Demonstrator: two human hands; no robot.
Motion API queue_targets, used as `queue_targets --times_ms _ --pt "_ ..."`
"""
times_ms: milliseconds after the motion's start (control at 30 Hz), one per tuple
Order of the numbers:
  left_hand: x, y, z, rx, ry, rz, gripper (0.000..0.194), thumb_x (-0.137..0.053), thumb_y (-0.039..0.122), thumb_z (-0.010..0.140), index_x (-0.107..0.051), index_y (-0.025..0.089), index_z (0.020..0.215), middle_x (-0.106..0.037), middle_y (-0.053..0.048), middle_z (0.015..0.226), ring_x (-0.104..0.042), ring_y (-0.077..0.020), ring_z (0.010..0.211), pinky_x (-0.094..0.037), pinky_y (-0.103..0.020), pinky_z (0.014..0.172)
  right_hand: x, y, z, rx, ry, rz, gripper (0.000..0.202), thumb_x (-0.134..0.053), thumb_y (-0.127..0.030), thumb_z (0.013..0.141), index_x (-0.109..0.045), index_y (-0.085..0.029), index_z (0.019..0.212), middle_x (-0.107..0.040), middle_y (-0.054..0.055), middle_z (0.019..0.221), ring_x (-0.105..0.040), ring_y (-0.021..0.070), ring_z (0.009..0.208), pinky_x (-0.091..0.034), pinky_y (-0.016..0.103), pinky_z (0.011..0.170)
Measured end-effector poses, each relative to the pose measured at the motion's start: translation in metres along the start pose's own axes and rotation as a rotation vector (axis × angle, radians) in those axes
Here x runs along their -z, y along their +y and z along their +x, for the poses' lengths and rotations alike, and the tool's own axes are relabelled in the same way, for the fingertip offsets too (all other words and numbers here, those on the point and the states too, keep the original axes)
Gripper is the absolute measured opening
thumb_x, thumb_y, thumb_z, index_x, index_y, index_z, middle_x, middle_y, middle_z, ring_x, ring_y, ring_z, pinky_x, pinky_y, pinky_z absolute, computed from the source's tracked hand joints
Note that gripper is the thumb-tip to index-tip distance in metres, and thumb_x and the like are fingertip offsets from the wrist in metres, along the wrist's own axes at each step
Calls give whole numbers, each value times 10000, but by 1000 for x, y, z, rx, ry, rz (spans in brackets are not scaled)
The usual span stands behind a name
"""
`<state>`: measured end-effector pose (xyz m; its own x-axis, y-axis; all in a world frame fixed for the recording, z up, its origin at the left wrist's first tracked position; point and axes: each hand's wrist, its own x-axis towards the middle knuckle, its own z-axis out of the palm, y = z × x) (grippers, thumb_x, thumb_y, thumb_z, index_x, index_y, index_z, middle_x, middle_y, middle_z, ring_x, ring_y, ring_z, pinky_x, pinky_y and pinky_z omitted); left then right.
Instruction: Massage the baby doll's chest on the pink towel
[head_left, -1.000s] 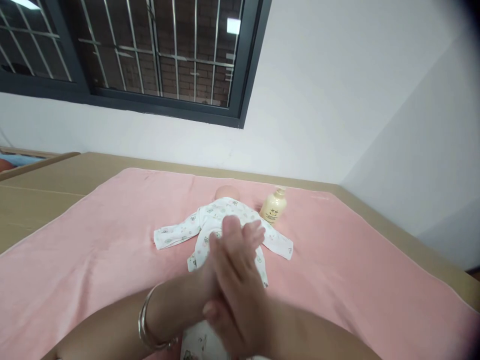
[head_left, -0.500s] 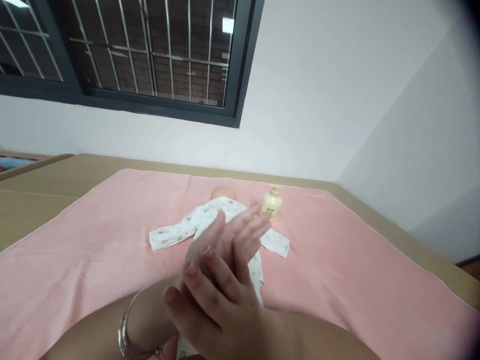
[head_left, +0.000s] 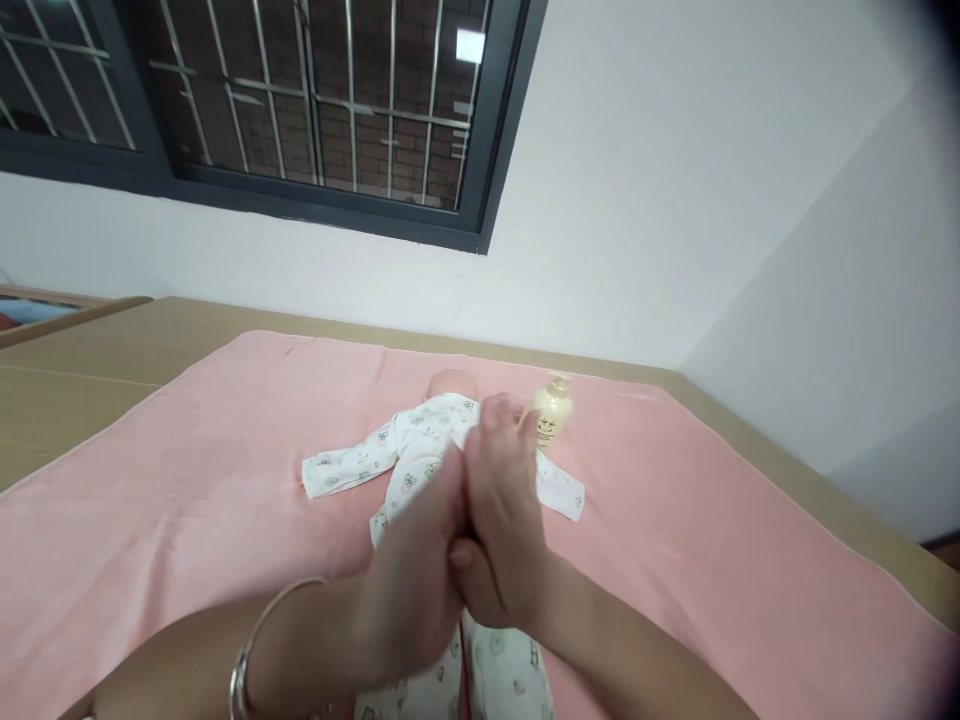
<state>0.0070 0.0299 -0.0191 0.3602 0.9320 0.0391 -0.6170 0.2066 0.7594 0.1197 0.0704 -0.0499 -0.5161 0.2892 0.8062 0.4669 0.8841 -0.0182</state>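
My left hand [head_left: 420, 570] and my right hand [head_left: 510, 510] are pressed palm to palm, fingers stretched out and pointing away from me. The left hand is smeared by motion, and a silver bangle sits on its wrist. Nothing shows between the palms, though their inner sides are hidden. Beneath and beyond them lies a baby doll [head_left: 431, 425] in a white printed outfit, arms spread, with its middle covered by my hands. Just past my right fingertips stands a pale yellow pump bottle [head_left: 553, 408] with dark lettering.
A pink blanket [head_left: 225, 480] is spread under the doll on a tan surface [head_left: 90, 400]. Behind it rise a white wall [head_left: 615, 200] and a dark-framed window [head_left: 480, 215] with metal bars. Another wall stands on the right.
My right hand has moved from across the left palm and wrist up to lie flat against the left hand. The left hand has turned upright. The view has shifted slightly.
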Motion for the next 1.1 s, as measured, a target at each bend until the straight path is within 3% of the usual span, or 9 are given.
queue_targets --times_ms 100,200,333,400,533,667,833,967,1100 --pt "10 34 19 -21 133 -37 662 -219 619 970 -443 242 1467 -535 -97 1460 -400 -304 1435 -340 -529 1175 -13 -7 -3 27 -157 106 711 -265 -470 1018 -11 -133 1590 -135 153 1650 -67 347 1521 -79 640 1214" --pt "32 51 45 -215 203 35 655 -179 604 976 -429 235 1456 -525 -121 1466 -452 -287 1401 -392 -511 1131 -12 -16 -4 74 -190 267 677 -358 -409 998 -171 -80 1559 -336 198 1574 -213 312 1502 -295 546 1194" --pt "78 29 93 -455 356 263 557 -258 541 986 -549 202 1318 -562 -128 1429 -519 -252 1342 -409 -441 1116 -21 -8 -10 -86 -43 351 489 -351 -173 967 -442 -188 1447 -643 92 1327 -564 185 1288 -458 387 1107" --pt "101 7 116 -487 459 444 523 -294 508 979 -634 155 1163 -630 -152 1333 -573 -258 1271 -422 -439 1095 -36 7 -16 -239 1 290 464 -350 -162 960 -523 -178 1390 -679 86 1268 -618 178 1215 -489 366 1074" --pt "132 -32 136 -474 509 728 467 -348 454 959 -679 125 983 -715 -162 1132 -646 -260 1108 -461 -427 1030 -67 53 -24 -444 -236 81 485 -359 -141 913 -587 -48 1330 -567 186 1403 -488 255 1361 -381 452 1163" --pt "141 -51 133 -603 491 1050 362 -378 374 955 -673 180 876 -729 -115 1034 -642 -249 1055 -462 -411 1007 -73 92 -24 -473 -433 14 455 -375 -237 972 -583 -106 1356 -507 148 1472 -416 243 1415 -275 451 1212" --pt "143 -55 131 -621 523 1156 356 -360 329 973 -673 197 867 -730 -103 1015 -634 -252 1071 -463 -406 1007 -70 91 -24 -736 -472 -203 555 -341 -352 1014 -482 4 1416 -456 251 1481 -379 314 1431 -309 476 1176" --pt "143 -56 130 -592 542 1126 338 -368 315 975 -682 189 969 -723 -104 1088 -637 -245 1091 -467 -398 1015 -73 70 -25 -518 -513 -234 528 -333 -257 993 -470 3 1432 -447 228 1496 -343 302 1453 -239 473 1212" --pt "141 -56 128 -553 590 1045 366 -416 314 966 -594 167 1250 -685 -118 1212 -622 -241 1161 -462 -401 1036 -70 87 -25 -395 -576 -44 511 -336 -289 1007 -451 -121 1476 -418 129 1540 -298 255 1478 -198 492 1225"
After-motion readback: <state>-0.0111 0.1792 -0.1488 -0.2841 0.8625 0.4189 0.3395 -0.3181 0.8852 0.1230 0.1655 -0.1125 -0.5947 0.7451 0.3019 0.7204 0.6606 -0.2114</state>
